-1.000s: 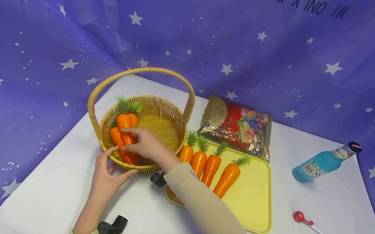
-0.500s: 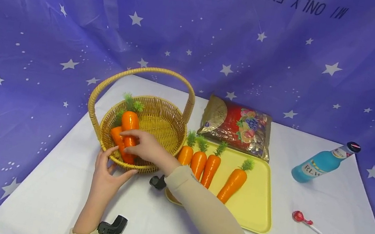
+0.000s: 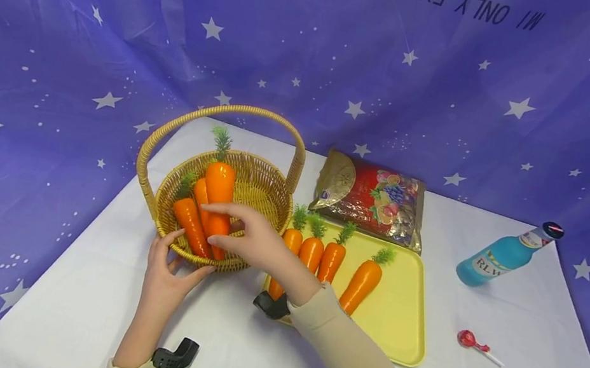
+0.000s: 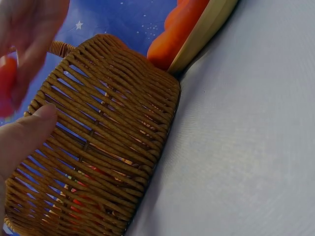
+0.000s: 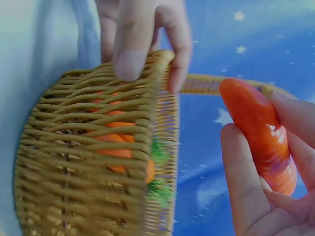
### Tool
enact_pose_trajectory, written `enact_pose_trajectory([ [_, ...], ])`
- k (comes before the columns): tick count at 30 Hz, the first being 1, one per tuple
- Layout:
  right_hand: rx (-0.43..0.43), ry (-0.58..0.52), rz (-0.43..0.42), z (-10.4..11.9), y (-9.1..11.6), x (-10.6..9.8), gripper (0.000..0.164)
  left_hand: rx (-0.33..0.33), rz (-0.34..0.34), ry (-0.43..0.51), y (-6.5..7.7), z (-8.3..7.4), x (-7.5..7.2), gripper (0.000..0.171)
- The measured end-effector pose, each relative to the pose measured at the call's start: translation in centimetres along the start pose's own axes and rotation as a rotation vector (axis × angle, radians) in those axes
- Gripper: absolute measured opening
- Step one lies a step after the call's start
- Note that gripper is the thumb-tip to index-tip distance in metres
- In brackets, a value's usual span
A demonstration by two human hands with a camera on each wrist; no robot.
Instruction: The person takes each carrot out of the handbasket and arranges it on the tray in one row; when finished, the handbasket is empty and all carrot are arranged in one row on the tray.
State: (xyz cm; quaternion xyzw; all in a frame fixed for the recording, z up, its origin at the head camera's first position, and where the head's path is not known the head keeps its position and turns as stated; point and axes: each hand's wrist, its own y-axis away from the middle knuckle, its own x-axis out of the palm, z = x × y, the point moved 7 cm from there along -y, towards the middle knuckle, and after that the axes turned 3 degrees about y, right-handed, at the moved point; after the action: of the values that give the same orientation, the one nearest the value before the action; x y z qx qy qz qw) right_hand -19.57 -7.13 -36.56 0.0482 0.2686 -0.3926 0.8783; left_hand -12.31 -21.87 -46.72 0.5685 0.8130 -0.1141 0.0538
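Observation:
In the head view my right hand [image 3: 254,235] holds an orange carrot [image 3: 221,182] with a green top, raised over the left part of the wicker basket [image 3: 263,201]. The right wrist view shows that carrot [image 5: 258,132] pinched between thumb and fingers, apart from the rim. Two more carrots [image 3: 187,223] lie inside, tops toward the back. My left hand [image 3: 166,282] grips the basket's near rim, fingers over the edge and the thumb [image 4: 29,135] against the outer wall in the left wrist view.
Right of the basket, a yellow tray [image 3: 402,310] holds several carrots [image 3: 362,285], some partly behind the right arm. Behind it lies a red and gold packet [image 3: 370,199]. A tilted-looking blue bottle [image 3: 503,259] and a red lollipop [image 3: 467,339] are farther right. The basket's tall handle [image 3: 237,108] arches overhead.
My right hand has lifted one carrot up from the others in the basket and shifted slightly right. The rightmost tray carrot has shifted slightly. The left hand stays on the rim.

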Motion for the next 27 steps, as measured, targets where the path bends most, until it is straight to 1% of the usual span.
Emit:
enact_pose_trajectory([
  [3,-0.012,-0.007,-0.027,0.5,2.3,-1.0,0.048,0.001,0.002,-0.001,0.0,-0.1,0.1,0.084],
  [5,0.004,-0.050,-0.041,0.4,4.1,-1.7,0.049,-0.007,0.004,-0.002,0.0,-0.1,0.1,0.085],
  [8,0.063,-0.122,-0.070,-0.2,7.0,-2.7,0.048,-0.025,0.008,0.003,0.1,0.0,0.0,0.086],
  [12,0.142,-0.197,-0.134,-1.6,10.5,-4.3,0.050,-0.054,0.019,-0.005,0.1,0.2,0.0,0.086],
  [17,0.228,-0.228,-0.247,-3.9,14.9,-6.8,0.057,-0.069,0.032,-0.004,0.2,0.1,0.1,0.086],
  [21,0.307,-0.177,-0.352,-6.0,18.5,-9.2,0.061,-0.075,0.036,0.001,0.2,0.0,0.2,0.086],
  [24,0.423,-0.109,-0.399,-8.2,21.2,-10.6,0.063,-0.087,0.038,0.004,0.2,-0.1,0.2,0.086],
  [27,0.577,-0.034,-0.391,-10.4,23.6,-11.2,0.063,-0.097,0.041,0.004,0.2,-0.1,0.2,0.087],
])
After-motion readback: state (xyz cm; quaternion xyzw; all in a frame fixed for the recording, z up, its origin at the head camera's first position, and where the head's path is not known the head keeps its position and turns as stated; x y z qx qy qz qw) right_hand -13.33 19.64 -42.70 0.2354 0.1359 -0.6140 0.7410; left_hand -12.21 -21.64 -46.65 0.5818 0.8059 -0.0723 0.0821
